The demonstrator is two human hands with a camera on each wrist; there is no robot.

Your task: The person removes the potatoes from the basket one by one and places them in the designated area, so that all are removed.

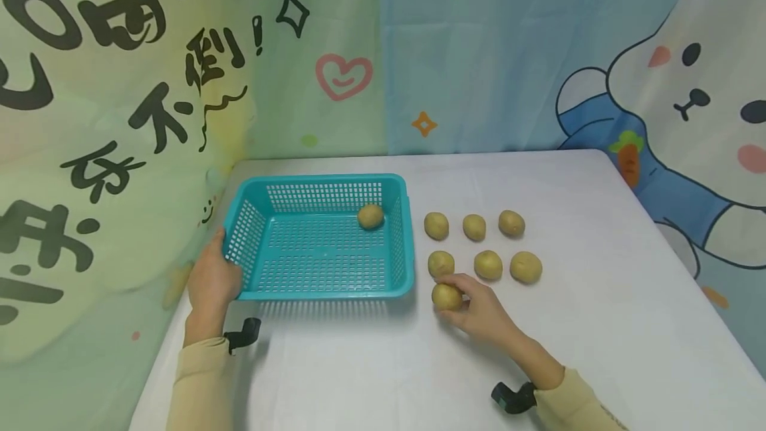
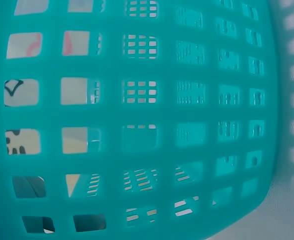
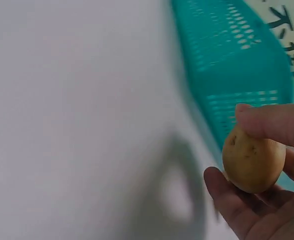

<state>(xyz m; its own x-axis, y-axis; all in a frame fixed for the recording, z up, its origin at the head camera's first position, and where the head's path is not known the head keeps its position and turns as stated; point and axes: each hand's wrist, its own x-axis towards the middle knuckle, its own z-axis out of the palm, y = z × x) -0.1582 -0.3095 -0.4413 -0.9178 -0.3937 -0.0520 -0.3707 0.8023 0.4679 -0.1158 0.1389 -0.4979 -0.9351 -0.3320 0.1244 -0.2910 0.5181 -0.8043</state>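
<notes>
In the head view, a turquoise plastic basket (image 1: 323, 296) with a lattice of holes stands at the left of the table, one potato (image 1: 370, 216) inside at its back right. My left hand (image 1: 214, 277) grips the basket's left side near the front corner; the left wrist view is filled by the basket's wall (image 2: 112, 115), with that hand out of sight. Between thumb and fingers, my right hand (image 1: 479, 308) holds a potato (image 3: 254, 159), right of the basket's front corner. Its shadow falls on the cloth in the right wrist view.
Right of the basket lie several potatoes (image 1: 488, 265) in two rough rows, one potato (image 1: 441, 263) just behind the right hand. White cloth (image 1: 371, 371) covers the table. A printed curtain (image 1: 479, 52) hangs behind and along the left side.
</notes>
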